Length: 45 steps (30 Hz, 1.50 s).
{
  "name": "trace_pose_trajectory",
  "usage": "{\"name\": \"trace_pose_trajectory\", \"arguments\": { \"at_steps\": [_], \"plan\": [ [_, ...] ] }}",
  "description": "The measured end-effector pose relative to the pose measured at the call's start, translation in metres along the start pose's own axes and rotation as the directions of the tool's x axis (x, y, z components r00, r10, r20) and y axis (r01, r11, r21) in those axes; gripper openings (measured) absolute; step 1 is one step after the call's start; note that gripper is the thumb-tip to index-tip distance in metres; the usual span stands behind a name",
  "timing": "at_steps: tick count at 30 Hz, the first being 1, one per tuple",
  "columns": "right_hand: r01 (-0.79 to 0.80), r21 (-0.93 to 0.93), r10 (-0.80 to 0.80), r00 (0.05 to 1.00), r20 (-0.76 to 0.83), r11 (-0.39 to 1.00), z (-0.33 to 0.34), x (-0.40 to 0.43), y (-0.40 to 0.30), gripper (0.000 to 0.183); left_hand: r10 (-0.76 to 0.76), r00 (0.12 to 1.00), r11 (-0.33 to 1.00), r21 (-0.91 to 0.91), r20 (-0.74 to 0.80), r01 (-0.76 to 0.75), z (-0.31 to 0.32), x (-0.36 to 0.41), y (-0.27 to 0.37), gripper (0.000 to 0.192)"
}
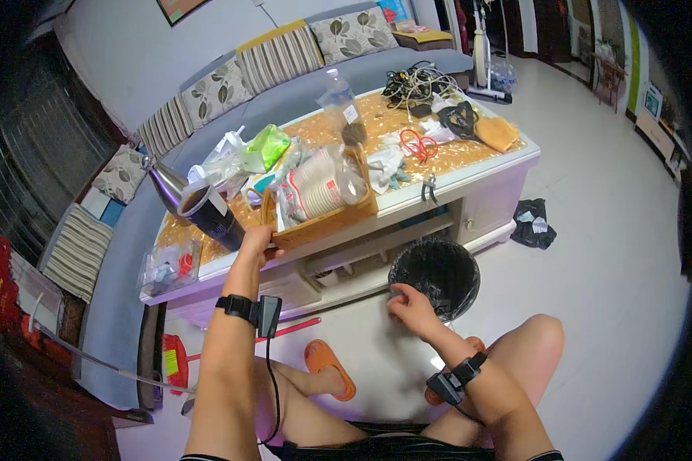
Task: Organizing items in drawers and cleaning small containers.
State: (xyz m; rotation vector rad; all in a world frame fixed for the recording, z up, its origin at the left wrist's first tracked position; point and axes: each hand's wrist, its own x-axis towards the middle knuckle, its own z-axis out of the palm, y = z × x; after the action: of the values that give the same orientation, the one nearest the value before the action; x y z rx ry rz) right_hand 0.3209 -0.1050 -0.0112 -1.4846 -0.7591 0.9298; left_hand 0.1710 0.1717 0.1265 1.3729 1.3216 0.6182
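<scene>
At the coffee table's front edge, my left hand (258, 244) grips the near left corner of a light-brown box-shaped basket (323, 229). A plastic-wrapped stack of paper cups (317, 187) lies inside it. Just left of that hand stands a tall dark drink cup (210, 216), with a steel bottle (166, 184) behind it. My right hand (410, 311) is at the near left rim of a trash bin (435, 276) lined with a black bag. Its fingers are loosely bent and apart, and I see nothing in them.
The coffee table (496, 173) also bears a plastic bottle (346, 106), a cable tangle (418, 86), a red cord (418, 145), an orange cloth (496, 133) and a clear box (170, 268). A black bag (533, 223) and a red dustpan (175, 364) lie on the floor. A sofa (277, 109) stands behind.
</scene>
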Motion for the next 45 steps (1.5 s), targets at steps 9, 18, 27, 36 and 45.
{"name": "trace_pose_trajectory", "arguments": {
  "at_steps": [9,18,27,36,45],
  "plan": [
    [0.043,0.358,-0.045,0.999,-0.003,0.933,-0.009,0.003,-0.039,0.061,0.162,0.981,0.965,-0.225,0.103,-0.135,-0.030,-0.053,-0.049,0.023],
    [0.033,0.362,-0.035,0.999,-0.002,0.932,-0.042,-0.023,-0.059,0.064,0.261,0.954,0.965,-0.050,0.149,-0.257,0.025,-0.110,-0.125,0.026],
    [0.090,0.454,0.080,0.936,-0.342,0.887,-0.119,-0.046,0.036,0.074,0.148,0.891,0.982,0.042,0.429,-0.183,0.128,-0.121,-0.183,0.033],
    [0.022,0.412,0.165,0.896,-0.413,0.911,-0.133,-0.045,0.051,0.067,0.132,0.875,0.955,0.178,0.465,-0.239,0.165,-0.118,-0.191,0.035],
    [-0.011,0.244,0.153,0.808,-0.570,0.970,-0.136,-0.029,0.052,0.049,0.357,0.874,0.846,0.281,0.330,-0.452,0.149,-0.124,-0.187,0.047]
  ]
}}
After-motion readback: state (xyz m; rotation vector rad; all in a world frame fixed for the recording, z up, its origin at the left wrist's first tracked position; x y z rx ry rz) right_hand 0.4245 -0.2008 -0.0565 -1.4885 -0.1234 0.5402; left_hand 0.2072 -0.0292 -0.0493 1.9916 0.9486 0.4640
